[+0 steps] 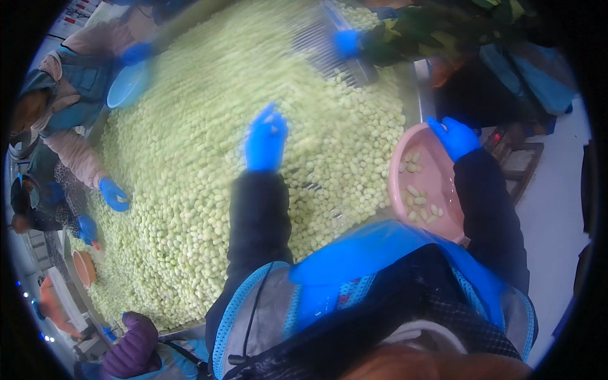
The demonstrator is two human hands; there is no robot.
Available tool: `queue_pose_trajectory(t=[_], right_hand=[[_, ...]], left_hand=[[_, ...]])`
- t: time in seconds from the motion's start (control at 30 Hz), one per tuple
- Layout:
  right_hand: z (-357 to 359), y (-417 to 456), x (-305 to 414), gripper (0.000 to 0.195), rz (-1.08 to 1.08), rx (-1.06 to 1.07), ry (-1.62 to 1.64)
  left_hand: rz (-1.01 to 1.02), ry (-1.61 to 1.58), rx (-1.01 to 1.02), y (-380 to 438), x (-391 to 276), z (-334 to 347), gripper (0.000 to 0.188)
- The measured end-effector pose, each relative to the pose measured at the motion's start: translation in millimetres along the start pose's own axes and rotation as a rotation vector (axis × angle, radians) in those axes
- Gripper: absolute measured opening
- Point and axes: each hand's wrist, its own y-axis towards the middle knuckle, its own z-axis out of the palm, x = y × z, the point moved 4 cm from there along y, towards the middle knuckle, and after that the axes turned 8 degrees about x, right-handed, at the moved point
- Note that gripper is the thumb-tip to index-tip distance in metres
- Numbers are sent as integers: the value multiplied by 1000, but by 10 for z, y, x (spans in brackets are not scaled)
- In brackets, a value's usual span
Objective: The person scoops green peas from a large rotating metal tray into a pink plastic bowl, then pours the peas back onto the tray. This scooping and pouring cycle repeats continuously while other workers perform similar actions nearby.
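My left hand, in a blue glove, is over a wide heap of small pale green oval pieces, perhaps cocoons or fruit. Its fingers are drawn together and blurred; a pale spot shows between them, and I cannot tell whether it is a held piece. My right hand, also gloved in blue, grips the far rim of a pink plastic basin. The basin tilts against the heap's right edge, close to my body. Several pale oval pieces lie inside it.
A slotted metal rack lies across the heap's far side, beside a co-worker's gloved hand. Other co-workers' gloved hands reach in from the left. A light blue basin and an orange basin stand along the left edge.
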Motion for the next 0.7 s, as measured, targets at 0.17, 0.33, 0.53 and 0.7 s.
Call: queue_pose_trajectory(t=[0.17,0.33,0.53,0.7], right_hand=[[93,-199,-36,60,37,-16,-43],[157,-212,-85,64,31,-51,-29],[-3,-353,-44,53,57,-38,142],[-6,-187,-117,54,8,-8,29]], left_hand=[[-183,237,-108,-742,417,-307,40],[-186,739,-15,-1003,441,-468,37],[70,1054,-56,-296,324,-471,33],[312,1519,-103,830,59,-253,29]])
